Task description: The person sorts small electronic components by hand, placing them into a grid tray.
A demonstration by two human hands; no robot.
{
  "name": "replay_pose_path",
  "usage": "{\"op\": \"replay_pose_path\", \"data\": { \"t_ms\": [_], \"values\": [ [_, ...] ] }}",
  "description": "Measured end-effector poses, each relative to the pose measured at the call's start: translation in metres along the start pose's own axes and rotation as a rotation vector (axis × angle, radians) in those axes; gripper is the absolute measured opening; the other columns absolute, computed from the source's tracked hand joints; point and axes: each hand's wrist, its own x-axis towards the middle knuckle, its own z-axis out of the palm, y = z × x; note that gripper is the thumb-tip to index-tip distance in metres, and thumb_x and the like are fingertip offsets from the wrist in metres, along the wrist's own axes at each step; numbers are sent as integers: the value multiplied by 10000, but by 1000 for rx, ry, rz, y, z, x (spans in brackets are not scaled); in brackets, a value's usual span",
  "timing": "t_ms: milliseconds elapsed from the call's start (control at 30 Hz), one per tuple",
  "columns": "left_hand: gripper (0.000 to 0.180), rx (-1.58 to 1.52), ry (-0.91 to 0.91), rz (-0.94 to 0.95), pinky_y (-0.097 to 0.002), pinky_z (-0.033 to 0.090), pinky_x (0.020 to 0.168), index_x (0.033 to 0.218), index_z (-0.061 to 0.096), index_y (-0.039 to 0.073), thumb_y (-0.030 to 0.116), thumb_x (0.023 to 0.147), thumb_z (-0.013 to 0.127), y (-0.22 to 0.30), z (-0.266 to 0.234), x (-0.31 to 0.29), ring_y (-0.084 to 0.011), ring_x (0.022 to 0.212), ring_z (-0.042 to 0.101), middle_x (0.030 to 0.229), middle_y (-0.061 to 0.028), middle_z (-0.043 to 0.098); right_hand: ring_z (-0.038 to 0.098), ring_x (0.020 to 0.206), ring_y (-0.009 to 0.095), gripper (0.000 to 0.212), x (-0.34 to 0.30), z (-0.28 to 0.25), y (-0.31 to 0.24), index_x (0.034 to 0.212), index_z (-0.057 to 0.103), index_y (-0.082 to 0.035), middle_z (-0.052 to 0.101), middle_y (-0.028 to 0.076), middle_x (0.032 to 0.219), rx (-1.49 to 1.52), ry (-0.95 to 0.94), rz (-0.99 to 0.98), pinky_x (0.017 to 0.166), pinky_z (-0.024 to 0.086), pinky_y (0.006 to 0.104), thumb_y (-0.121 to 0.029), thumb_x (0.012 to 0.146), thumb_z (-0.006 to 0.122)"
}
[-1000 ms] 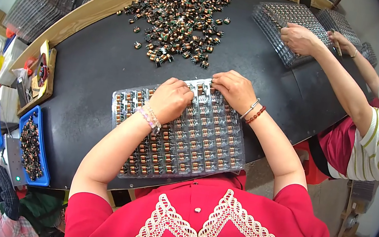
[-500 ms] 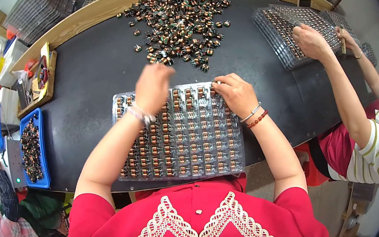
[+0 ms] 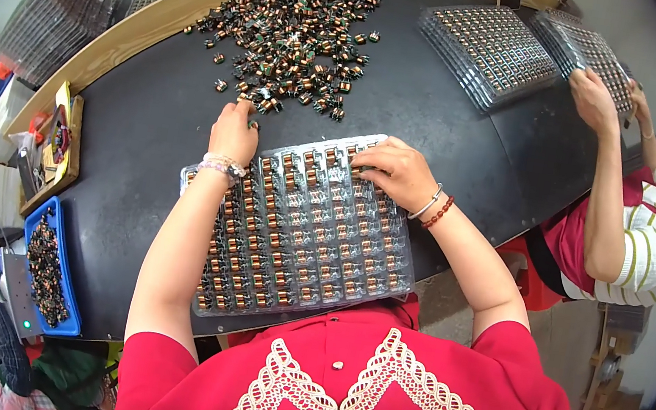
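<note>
A clear plastic tray (image 3: 316, 229) with rows of cells lies before me, most cells holding small copper-wound coils (image 3: 283, 256). My left hand (image 3: 233, 137) is past its far left edge, beside the near fringe of a loose coil heap (image 3: 294, 37). Its fingers are curled, and a small dark-and-copper coil (image 3: 254, 125) shows against them. At the tray's far right corner, my right hand (image 3: 401, 174) rests with fingers bent down and pressed together on a coil in a far-row cell. Its fingertips are partly hidden.
Stacked filled trays (image 3: 489, 55) stand at the far right, where a co-worker's hand (image 3: 595, 101) grips another tray (image 3: 587, 57). Blue bins (image 3: 75, 311) of parts and a wooden box (image 3: 71, 156) line the left. A wooden rim (image 3: 108, 76) edges the black table (image 3: 149, 142).
My left hand has gone from over the tray to the heap's near edge. My right fingers have shifted slightly inward from the tray's far rim. The co-worker's hands have moved to a tray farther right.
</note>
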Motion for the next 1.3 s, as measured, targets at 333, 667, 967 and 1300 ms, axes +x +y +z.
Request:
{"op": "replay_pose_path", "data": {
  "t_ms": [333, 667, 967, 1300],
  "values": [
    [158, 178, -192, -69, -420, 506, 734, 914, 654, 88, 171, 779, 650, 7, -22, -8, -328, 819, 644, 823, -141, 672, 619, 843, 203, 173, -2, -2, -10, 914, 674, -74, 575, 57, 1104, -131, 22, 4, 726, 517, 319, -118, 748, 700],
    [131, 17, -19, 26, -427, 496, 714, 921, 634, 117, 205, 829, 602, 13, -29, -16, -312, 815, 633, 827, -105, 668, 605, 930, 245, 128, 2, 0, -8, 882, 655, -52, 573, 81, 1144, -244, 22, -70, 766, 515, 341, -149, 798, 654],
    [135, -181, -130, 154, -377, 466, 788, 840, 677, 78, 192, 769, 670, 64, -27, -28, -277, 880, 591, 866, -90, 649, 658, 771, 267, 338, 101, 20, 12, 843, 653, -115, 668, 80, 762, -607, -263, 389, 685, 504, 397, -446, 770, 653],
    [113, -57, -317, 420, -391, 405, 908, 746, 698, 31, 106, 667, 667, 102, -10, -32, -296, 1035, 479, 964, -113, 592, 620, 807, 269, 176, 62, 5, 22, 958, 676, -137, 629, 92, 878, -195, 0, 243, 731, 499, 368, -162, 806, 589]
  ]
}}
